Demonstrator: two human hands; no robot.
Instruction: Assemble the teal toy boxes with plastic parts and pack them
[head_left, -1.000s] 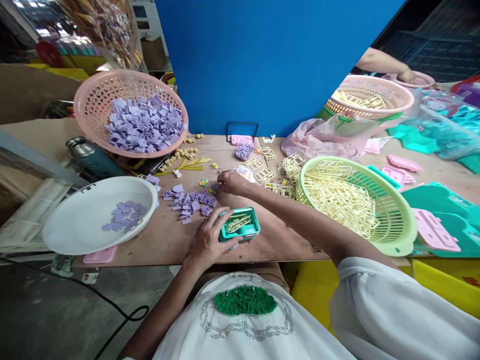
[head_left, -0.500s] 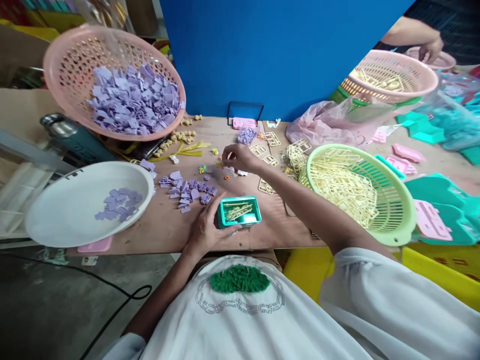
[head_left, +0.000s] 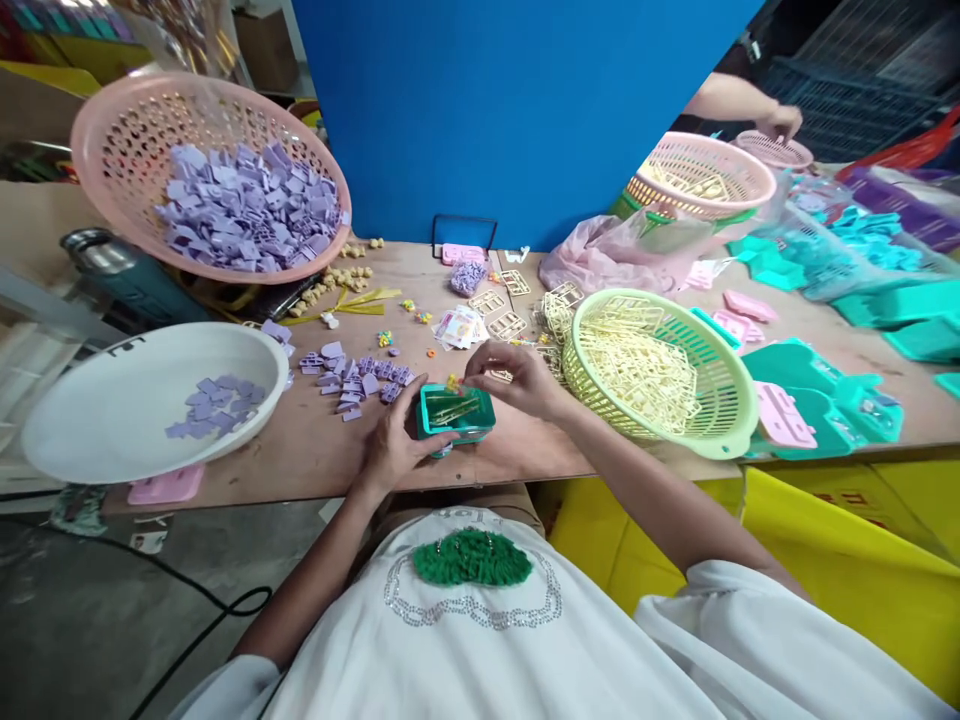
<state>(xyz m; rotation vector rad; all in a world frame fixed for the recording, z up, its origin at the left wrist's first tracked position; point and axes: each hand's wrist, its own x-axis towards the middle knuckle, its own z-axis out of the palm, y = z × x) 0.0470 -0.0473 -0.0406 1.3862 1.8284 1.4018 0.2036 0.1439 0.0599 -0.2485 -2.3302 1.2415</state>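
Observation:
My left hand (head_left: 395, 440) grips the near side of a small teal tray (head_left: 455, 415) that rests on the wooden table (head_left: 315, 450) and holds cream plastic frame pieces. My right hand (head_left: 512, 375) hovers at the tray's far edge, fingertips pinched on a tiny coloured piece (head_left: 452, 382). A scatter of small lilac plastic parts (head_left: 360, 375) lies just left of the tray. Small coloured beads (head_left: 409, 312) and a packet of stickers (head_left: 459, 327) lie beyond it.
A green basket (head_left: 731, 420) of cream frames stands to the right, a white bowl (head_left: 112, 410) with lilac parts to the left, a pink basket (head_left: 112, 130) of lilac parts behind it. Teal and pink mouldings (head_left: 810, 395) lie far right. Another person's hand (head_left: 780, 122) reaches over far pink baskets.
My right hand has come back from the beads in the middle of the table to the teal tray, carrying a tiny coloured piece. My left hand stays on the tray.

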